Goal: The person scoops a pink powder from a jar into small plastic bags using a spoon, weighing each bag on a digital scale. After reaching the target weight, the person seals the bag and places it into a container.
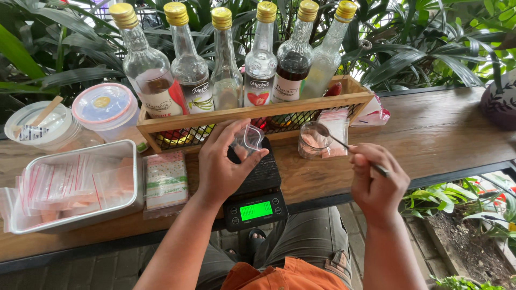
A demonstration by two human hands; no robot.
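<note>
My left hand (221,164) holds a small clear zip bag (248,139) open, just above a black digital scale (257,201) with a lit green display. My right hand (375,185) grips a thin metal spoon (346,146) by its handle. The spoon's bowl reaches into a small glass jar (313,140) of pinkish powder that stands on the wooden table (441,129), right of the scale.
A wooden crate (252,115) of several gold-capped syrup bottles stands behind the scale. A metal tray (75,185) of small zip bags lies at the left, with a packet stack (165,180) beside it. Lidded plastic tubs (105,107) sit at the far left. Plants surround the table.
</note>
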